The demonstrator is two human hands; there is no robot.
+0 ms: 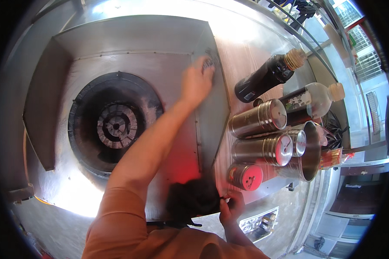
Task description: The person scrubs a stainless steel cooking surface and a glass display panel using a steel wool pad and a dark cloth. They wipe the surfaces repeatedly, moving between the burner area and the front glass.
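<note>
My left hand (pixel 197 79) reaches across the stove top and holds a small grey, shiny wad, apparently a steel wool scourer (pixel 208 63). The wad is against the right panel of the metal wind guard (pixel 211 106). Left of my forearm lies the round black wok burner (pixel 116 126), partly covered by that arm. My right hand (pixel 231 207) is low at the counter's front edge, its fingers bent by a small dark thing; whether it grips this is unclear. A blurred black shape (pixel 193 199) hides part of the front edge beside it.
Right of the guard, a wood-patterned surface (pixel 227 58) bears metal shaker tins (pixel 259 118), a red-topped shaker (pixel 245 177), a dark sauce bottle (pixel 267 76), a part-full clear bottle (pixel 311 100) and a steel pot (pixel 308 152). A curved metal rail (pixel 311 45) runs beyond them.
</note>
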